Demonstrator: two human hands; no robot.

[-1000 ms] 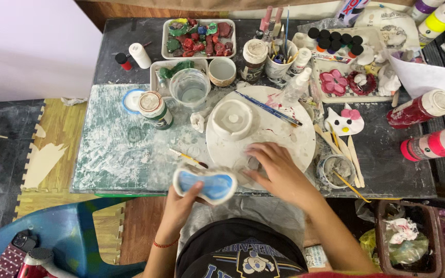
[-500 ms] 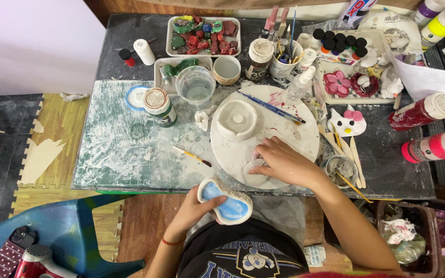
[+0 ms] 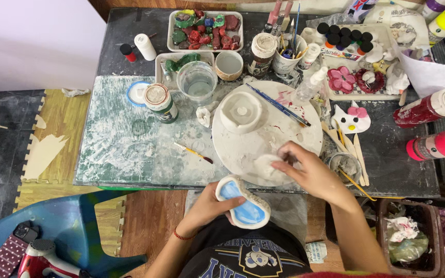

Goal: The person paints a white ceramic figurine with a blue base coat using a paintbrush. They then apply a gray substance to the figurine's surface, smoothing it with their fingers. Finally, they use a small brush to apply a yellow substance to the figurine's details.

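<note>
1. Holding steady low in the frame's centre, my left hand (image 3: 209,206) is clamped around the rim of a white clay dish (image 3: 244,202) whose inside is painted blue; the dish sits tilted just off the table's (image 3: 119,149) near edge, above my lap.
2. My right hand (image 3: 312,172) reaches onto the round white board (image 3: 263,131) at centre frame, fingers pinched together on a pale wad (image 3: 265,166) that looks like cloth or clay; I cannot tell which.
3. To do this well, I judge the dish should stay level and gripped by its outer wall only, so my fingers keep off the blue surface.
4. I would lift the wad gently, clear of the small clay bowl (image 3: 240,110) and the blue-handled brush (image 3: 278,105) lying further up the board.
5. The water cup (image 3: 197,82) stands in the upper middle, well apart from both hands.
</note>
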